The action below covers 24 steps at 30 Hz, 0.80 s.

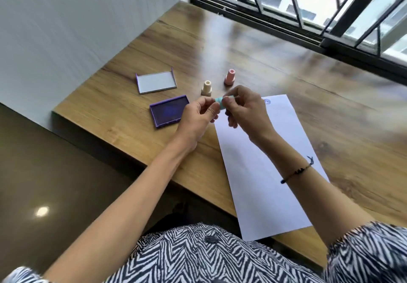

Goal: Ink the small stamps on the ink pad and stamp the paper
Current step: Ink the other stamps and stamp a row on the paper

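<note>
Teal stamp (pixel 220 102) pinched between left hand (pixel 196 118) and right hand (pixel 246 112), above table. One print (pixel 267 101) at paper's (pixel 259 172) far corner; cream stamp (pixel 206 88), pink stamp (pixel 230 77) stand unused beyond open ink pad (pixel 168 111). Likely early.

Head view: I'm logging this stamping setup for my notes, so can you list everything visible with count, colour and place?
Ink pad: one, purple, open, left of the hands.
Lid: one, purple rim, pale inside, behind the ink pad.
Cream stamp: one, upright on the table.
Pink stamp: one, upright, right of the cream stamp.
Teal stamp: one, held by both hands.
Paper: one white sheet, one blue print at its far corner.
Table: one, wooden, by the window.
Left hand, right hand: gripping the teal stamp; black bracelet on the right wrist.
</note>
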{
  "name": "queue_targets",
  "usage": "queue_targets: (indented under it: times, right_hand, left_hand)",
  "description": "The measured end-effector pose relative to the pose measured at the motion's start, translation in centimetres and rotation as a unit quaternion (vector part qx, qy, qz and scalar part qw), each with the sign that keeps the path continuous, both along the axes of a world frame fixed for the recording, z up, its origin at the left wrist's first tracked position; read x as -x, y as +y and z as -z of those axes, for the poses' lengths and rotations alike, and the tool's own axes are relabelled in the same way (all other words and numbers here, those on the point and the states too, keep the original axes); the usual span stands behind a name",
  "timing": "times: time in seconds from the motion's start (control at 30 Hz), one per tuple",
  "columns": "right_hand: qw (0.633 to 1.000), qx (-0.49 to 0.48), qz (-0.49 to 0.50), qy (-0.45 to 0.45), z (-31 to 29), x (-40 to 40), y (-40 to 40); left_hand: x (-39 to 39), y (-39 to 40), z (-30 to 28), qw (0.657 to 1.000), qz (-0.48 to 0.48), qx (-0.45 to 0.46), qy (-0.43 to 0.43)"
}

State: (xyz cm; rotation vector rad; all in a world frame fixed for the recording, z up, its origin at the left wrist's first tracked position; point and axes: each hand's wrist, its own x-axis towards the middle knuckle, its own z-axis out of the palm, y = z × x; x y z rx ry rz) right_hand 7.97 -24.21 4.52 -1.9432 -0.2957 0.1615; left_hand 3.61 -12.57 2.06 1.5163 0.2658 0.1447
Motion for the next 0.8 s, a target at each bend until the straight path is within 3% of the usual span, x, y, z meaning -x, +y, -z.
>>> queue_targets:
  times: [0.1,0.17,0.23,0.37,0.6,0.7,0.8]
  right_hand:
    - [0.974,0.185,0.027,-0.126,-0.3,-3.9,1.4]
    - [0.926,0.337,0.016,-0.17,0.0,-5.8,2.1]
    - [0.889,0.411,-0.022,-0.199,0.6,-6.7,2.5]
    - [0.869,0.438,-0.04,-0.226,1.8,-7.2,2.4]
    - [0.883,0.397,0.027,-0.25,0.0,-8.3,1.6]
    - [0.9,0.392,0.045,-0.188,-1.1,-10.5,1.5]
    - [0.893,0.434,-0.032,-0.116,-1.3,-11.7,2.3]
  left_hand:
    - [-1.1,-0.2,-0.2,0.996,-0.069,0.021,0.043]
    - [-1.2,-0.5,-0.2,0.994,-0.093,0.022,0.049]
    - [-1.1,-0.6,-0.1,0.993,-0.102,0.018,0.05]
    - [-0.7,-0.5,-0.3,0.994,-0.102,0.021,0.039]
    - [0.1,-1.1,-0.2,0.995,-0.08,0.03,0.044]
    - [0.0,-0.9,-0.2,0.995,-0.081,0.027,0.046]
    - [0.0,-0.8,-0.4,0.996,-0.078,0.03,0.044]
